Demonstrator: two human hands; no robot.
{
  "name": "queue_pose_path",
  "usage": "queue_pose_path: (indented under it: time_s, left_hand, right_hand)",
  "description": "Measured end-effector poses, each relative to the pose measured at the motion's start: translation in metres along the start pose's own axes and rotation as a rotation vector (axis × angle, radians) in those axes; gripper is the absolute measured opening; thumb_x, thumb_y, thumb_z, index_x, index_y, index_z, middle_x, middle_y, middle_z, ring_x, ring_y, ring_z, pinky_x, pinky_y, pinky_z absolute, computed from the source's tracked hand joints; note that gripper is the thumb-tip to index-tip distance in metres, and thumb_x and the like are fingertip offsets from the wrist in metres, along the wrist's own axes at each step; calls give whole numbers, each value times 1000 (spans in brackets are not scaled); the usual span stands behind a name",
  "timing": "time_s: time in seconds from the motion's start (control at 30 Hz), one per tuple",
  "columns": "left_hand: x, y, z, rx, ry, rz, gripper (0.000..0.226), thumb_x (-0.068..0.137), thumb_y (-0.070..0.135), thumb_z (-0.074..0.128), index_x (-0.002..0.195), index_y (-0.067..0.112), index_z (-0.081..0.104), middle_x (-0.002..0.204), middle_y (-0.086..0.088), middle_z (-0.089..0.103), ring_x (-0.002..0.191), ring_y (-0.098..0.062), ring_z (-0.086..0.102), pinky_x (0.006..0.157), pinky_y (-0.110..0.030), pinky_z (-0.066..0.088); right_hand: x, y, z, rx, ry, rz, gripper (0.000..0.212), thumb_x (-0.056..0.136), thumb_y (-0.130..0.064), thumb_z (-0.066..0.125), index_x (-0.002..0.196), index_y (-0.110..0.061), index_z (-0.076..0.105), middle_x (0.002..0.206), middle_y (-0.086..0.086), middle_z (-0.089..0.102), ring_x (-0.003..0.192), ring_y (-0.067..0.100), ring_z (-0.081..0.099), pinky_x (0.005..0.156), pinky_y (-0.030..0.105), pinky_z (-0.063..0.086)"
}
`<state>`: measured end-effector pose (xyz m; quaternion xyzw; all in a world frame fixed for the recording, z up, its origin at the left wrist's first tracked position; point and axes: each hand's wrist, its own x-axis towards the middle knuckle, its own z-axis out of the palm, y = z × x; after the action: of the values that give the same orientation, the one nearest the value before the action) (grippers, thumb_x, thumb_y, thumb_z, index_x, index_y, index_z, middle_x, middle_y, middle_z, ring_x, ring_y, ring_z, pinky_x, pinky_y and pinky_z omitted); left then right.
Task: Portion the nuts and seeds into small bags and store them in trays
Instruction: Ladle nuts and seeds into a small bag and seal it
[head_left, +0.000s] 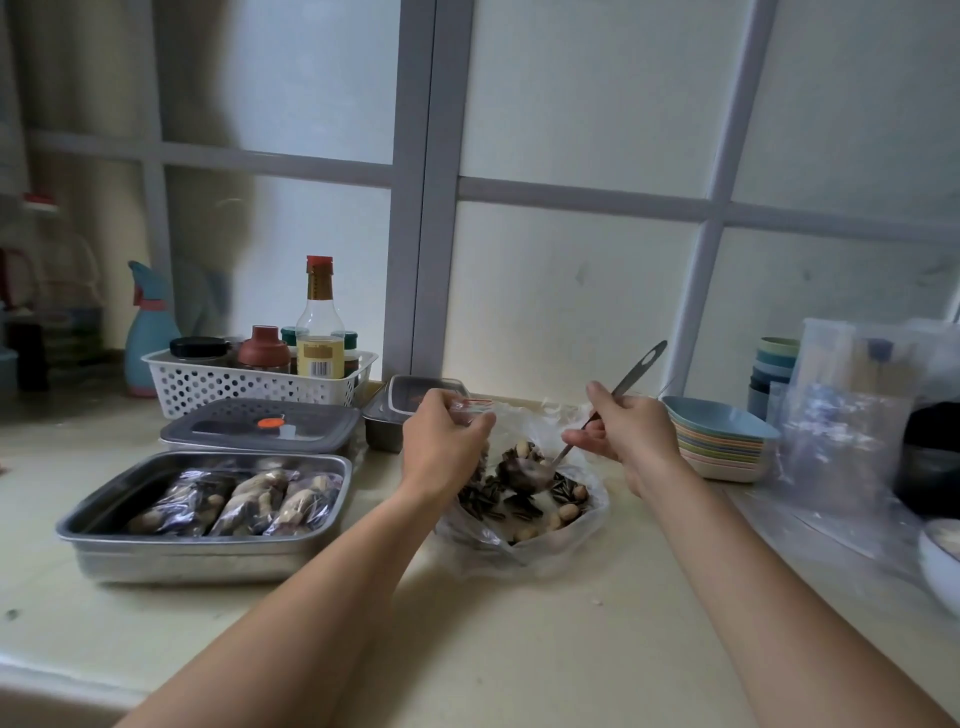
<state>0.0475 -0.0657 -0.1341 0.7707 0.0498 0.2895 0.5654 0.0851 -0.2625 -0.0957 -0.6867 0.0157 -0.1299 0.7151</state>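
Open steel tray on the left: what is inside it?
The open steel tray holds at least three filled small bags lying side by side. They cover most of the tray floor, so whether more bags lie beneath them cannot be seen.

I see stripy black-and-white seeds (519, 512), pale brown nuts (569, 512), a shiny silver tray (208, 564), a white basket (249, 387) dotted with holes, and a blue bowl (722, 421).

A loose clear bag (524, 545) of nuts and seeds (566, 512) lies open mid-counter. A heaped metal spoon (634, 376) tilts above it, beside an upright small bag (470, 409). At the left, an open steel tray (208, 553) holds three filled bags (244, 501) side by side.
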Motion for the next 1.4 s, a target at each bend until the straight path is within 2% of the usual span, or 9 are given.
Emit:
queue_pose_path:
  time_s: [0.23, 0.4, 0.53, 0.8, 0.9, 1.0, 1.1, 1.23, 1.4]
  left_hand:
    - [-6, -2, 6, 94, -126, 31, 32, 86, 31, 78, 110, 18, 62, 95, 6, 73, 90, -14, 72, 89, -43, 59]
    - [-7, -3, 7, 159, -143, 28, 35, 84, 33, 78, 111, 16, 62, 93, 6, 74, 89, -14, 71, 89, -39, 58]
    - [-8, -4, 7, 180, -148, 37, 37, 86, 33, 78, 115, 16, 61, 94, 7, 72, 89, -12, 69, 83, -31, 56]
    - [-7, -5, 8, 212, -158, 43, 37, 84, 35, 79, 111, 18, 61, 94, 5, 72, 89, -14, 70, 85, -36, 58]
    - [-7, -6, 8, 214, -161, 39, 37, 82, 38, 82, 107, 19, 61, 92, 6, 72, 89, -13, 69, 84, -34, 57]
    - [-7, -7, 7, 208, -158, 41, 39, 81, 38, 84, 106, 17, 64, 88, 9, 72, 87, -10, 68, 81, -31, 55]
    - [-6, -6, 7, 211, -167, 52, 39, 81, 37, 84, 107, 17, 64, 87, 9, 71, 87, -9, 68, 81, -32, 56]
    - [-7, -5, 8, 258, -198, 84, 42, 84, 39, 79, 115, 15, 65, 95, 7, 72, 96, -12, 67, 91, -37, 57]
    - [-7, -5, 9, 280, -197, 99, 48, 85, 39, 79, 122, 15, 61, 97, 8, 69, 103, -15, 64, 93, -34, 54]
  right_hand:
    - [3, 2, -8, 56, 14, -8, 28, 95, -20, 75, 87, 5, 65, 64, 10, 61, 51, 21, 72, 51, 21, 60]
    - [-2, -1, -7, -113, 106, -196, 34, 95, -25, 75, 82, 5, 63, 52, 6, 67, 53, 26, 73, 58, 36, 61]
    - [-11, 0, 2, -191, 65, -309, 31, 97, -21, 71, 78, 1, 61, 57, 11, 70, 53, 29, 73, 63, 45, 60]
    - [-15, 2, 7, -270, 20, -375, 23, 99, -20, 68, 87, -1, 64, 68, 18, 71, 51, 27, 73, 52, 37, 59]
    - [-10, 4, 4, -319, 17, -360, 26, 102, -23, 63, 85, -3, 62, 65, 15, 70, 51, 27, 73, 62, 49, 63]
    - [-3, 8, 1, -338, 38, -302, 28, 105, -23, 56, 90, 0, 62, 66, 17, 70, 52, 28, 73, 68, 51, 63]
    - [2, 9, -2, -309, 52, -222, 27, 106, -22, 52, 96, 0, 64, 70, 19, 72, 56, 27, 74, 68, 46, 65]
    - [5, 11, -3, -253, 68, -95, 28, 105, -22, 52, 93, 0, 65, 66, 18, 73, 52, 24, 72, 51, 28, 59]
    - [7, 6, -8, -291, 192, -108, 30, 101, -25, 49, 89, -4, 66, 59, 9, 65, 42, 15, 61, 47, 26, 48]
